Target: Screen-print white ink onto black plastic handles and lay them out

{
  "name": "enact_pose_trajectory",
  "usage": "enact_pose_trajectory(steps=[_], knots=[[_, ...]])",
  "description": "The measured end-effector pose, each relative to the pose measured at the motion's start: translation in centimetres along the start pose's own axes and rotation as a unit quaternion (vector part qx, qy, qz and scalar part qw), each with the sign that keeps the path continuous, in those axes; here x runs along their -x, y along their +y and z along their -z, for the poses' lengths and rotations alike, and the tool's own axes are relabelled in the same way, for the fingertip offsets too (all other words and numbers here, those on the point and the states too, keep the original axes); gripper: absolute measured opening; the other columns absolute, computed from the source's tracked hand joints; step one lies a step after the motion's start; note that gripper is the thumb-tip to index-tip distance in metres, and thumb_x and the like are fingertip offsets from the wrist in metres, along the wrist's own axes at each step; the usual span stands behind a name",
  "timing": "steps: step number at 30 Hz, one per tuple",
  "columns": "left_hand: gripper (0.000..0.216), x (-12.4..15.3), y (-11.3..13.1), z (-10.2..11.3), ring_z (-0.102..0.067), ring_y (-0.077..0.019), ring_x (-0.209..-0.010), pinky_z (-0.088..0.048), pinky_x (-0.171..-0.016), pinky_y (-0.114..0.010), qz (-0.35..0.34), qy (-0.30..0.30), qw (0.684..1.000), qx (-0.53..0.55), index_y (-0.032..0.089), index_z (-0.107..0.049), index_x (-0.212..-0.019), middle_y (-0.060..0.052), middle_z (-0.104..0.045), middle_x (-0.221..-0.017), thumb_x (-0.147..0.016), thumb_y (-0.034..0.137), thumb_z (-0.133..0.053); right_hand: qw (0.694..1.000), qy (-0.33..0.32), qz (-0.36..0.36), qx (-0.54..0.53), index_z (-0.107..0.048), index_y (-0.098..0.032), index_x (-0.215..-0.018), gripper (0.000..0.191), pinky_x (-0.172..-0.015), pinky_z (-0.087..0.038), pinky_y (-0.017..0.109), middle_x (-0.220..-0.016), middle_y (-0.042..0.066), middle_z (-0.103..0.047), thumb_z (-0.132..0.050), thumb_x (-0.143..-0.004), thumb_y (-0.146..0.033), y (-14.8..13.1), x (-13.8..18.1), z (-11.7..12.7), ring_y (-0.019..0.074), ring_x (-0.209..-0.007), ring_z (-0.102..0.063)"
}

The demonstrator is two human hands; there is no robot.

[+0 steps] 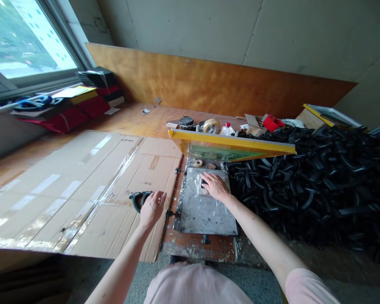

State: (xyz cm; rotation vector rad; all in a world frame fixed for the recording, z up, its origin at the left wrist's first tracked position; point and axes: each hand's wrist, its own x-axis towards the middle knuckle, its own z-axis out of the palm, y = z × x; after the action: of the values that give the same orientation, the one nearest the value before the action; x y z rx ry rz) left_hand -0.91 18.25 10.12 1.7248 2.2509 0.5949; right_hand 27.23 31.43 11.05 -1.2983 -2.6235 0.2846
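My left hand (152, 207), over the cardboard, is closed on a black curved plastic handle (137, 202). The handle has a loop-like shape, and part of it is hidden behind my fingers. Farther right, my right hand (215, 185) reaches over a small block (204, 191) wrapped in clear tape, its fingers stretched out. A dark patch shows on the block beside the fingertips; I cannot tell whether it is a separate piece. The block sits on a grey metal plate (205, 217) with black knobs at its edges. Behind the plate, a yellow-edged screen frame (234, 141) is tilted up.
Flattened cardboard (82, 190) covers the table on the left. A large heap of black plastic handles (307, 185) lies to the right. Behind the frame are tape rolls (211, 125), a red-capped bottle (227, 129) and a dark tin (186, 123). A wooden board (209, 90) leans at the wall.
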Motion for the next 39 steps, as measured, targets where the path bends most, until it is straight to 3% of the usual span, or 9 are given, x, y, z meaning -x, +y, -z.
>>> enact_pose_trajectory(steps=[6,12,17,20,23,26,32,35,39], knots=[[0.037,1.5,2.7,-4.3,-0.061,-0.0216,-0.096,-0.042,-0.090,-0.031,-0.072,-0.078,0.994,0.031,0.022,-0.062,-0.090,-0.007,-0.067,-0.094,-0.095,0.043,-0.032,0.999,-0.048,-0.007,0.007,-0.034,-0.027,-0.146,0.058,-0.114,-0.018,0.050,-0.153,0.005,-0.030,-0.046,-0.094,-0.049,-0.7,0.4,-1.5,0.0266,-0.140,-0.028],[0.036,2.5,1.8,-4.7,-0.062,-0.0233,-0.098,-0.042,-0.093,-0.035,-0.052,-0.084,0.993,0.059,0.021,-0.061,-0.095,-0.007,-0.068,-0.097,-0.094,0.040,-0.031,0.997,0.028,-0.037,-0.059,-0.045,-0.017,-0.140,0.051,-0.110,-0.031,0.046,-0.145,0.013,-0.044,-0.045,-0.095,-0.042,0.3,2.1,1.1,0.0254,-0.134,-0.040],[0.048,-1.6,4.5,1.2,-0.064,-0.0220,-0.093,-0.048,-0.083,-0.034,0.009,-0.038,0.982,0.186,0.021,-0.057,-0.116,-0.008,-0.069,-0.099,-0.093,0.054,-0.031,0.977,0.129,-0.095,-0.140,-0.060,-0.019,-0.124,0.037,-0.099,-0.045,0.039,-0.121,0.011,-0.065,-0.041,-0.096,-0.035,4.0,5.5,4.9,0.0223,-0.113,-0.060],[0.060,-5.5,9.4,6.5,-0.062,-0.0152,-0.072,-0.051,-0.074,-0.030,-0.010,0.011,0.908,0.420,0.020,-0.046,-0.131,-0.002,-0.065,-0.081,-0.088,0.061,-0.037,0.958,0.156,-0.146,-0.192,-0.063,-0.020,-0.118,0.035,-0.091,-0.051,0.038,-0.110,0.010,-0.070,-0.045,-0.093,-0.037,5.8,5.9,7.4,0.0224,-0.101,-0.066],[0.062,-8.0,14.1,10.6,-0.056,-0.0112,-0.059,-0.051,-0.064,-0.026,-0.049,0.013,0.849,0.525,0.016,-0.054,-0.118,0.000,-0.060,-0.069,-0.089,0.065,-0.030,0.928,0.181,-0.169,-0.277,-0.061,-0.020,-0.118,0.037,-0.081,-0.055,0.036,-0.103,0.009,-0.072,-0.047,-0.091,-0.041,7.1,5.3,9.4,0.0201,-0.090,-0.068],[0.068,-7.4,15.6,11.9,-0.056,-0.0117,-0.057,-0.049,-0.059,-0.024,-0.041,0.006,0.845,0.534,0.012,-0.060,-0.102,-0.001,-0.058,-0.064,-0.089,0.067,-0.023,0.895,0.213,-0.181,-0.347,-0.061,-0.016,-0.118,0.043,-0.069,-0.057,0.033,-0.097,0.010,-0.071,-0.049,-0.088,-0.045,8.8,5.1,11.0,0.0186,-0.080,-0.068],[0.071,0.0,10.7,8.4,-0.059,-0.0153,-0.059,-0.045,-0.052,-0.023,0.087,-0.123,0.842,0.517,0.013,-0.062,-0.116,-0.004,-0.067,-0.075,-0.078,0.071,-0.047,0.902,0.242,-0.175,-0.311,-0.061,-0.015,-0.116,0.041,-0.065,-0.056,0.033,-0.094,0.009,-0.069,-0.053,-0.086,-0.042,9.6,3.6,13.8,0.0173,-0.072,-0.064],[0.074,2.7,8.0,4.6,-0.063,-0.0174,-0.067,-0.047,-0.057,-0.023,0.136,-0.175,0.839,0.497,0.017,-0.055,-0.128,-0.003,-0.069,-0.079,-0.071,0.063,-0.062,0.952,0.213,-0.097,-0.199,-0.058,-0.017,-0.123,0.042,-0.086,-0.052,0.042,-0.120,0.012,-0.061,-0.059,-0.084,-0.033,6.8,0.3,13.3,0.0228,-0.096,-0.062],[0.078,3.7,5.7,-0.5,-0.064,-0.0180,-0.071,-0.049,-0.064,-0.025,0.143,-0.147,0.856,0.474,0.020,-0.040,-0.141,0.001,-0.067,-0.077,-0.075,0.058,-0.059,0.990,0.137,-0.041,-0.017,-0.044,-0.016,-0.136,0.069,-0.102,-0.039,0.050,-0.143,0.015,-0.041,-0.073,-0.074,-0.023,2.8,-4.5,10.6,0.0337,-0.129,-0.037]])
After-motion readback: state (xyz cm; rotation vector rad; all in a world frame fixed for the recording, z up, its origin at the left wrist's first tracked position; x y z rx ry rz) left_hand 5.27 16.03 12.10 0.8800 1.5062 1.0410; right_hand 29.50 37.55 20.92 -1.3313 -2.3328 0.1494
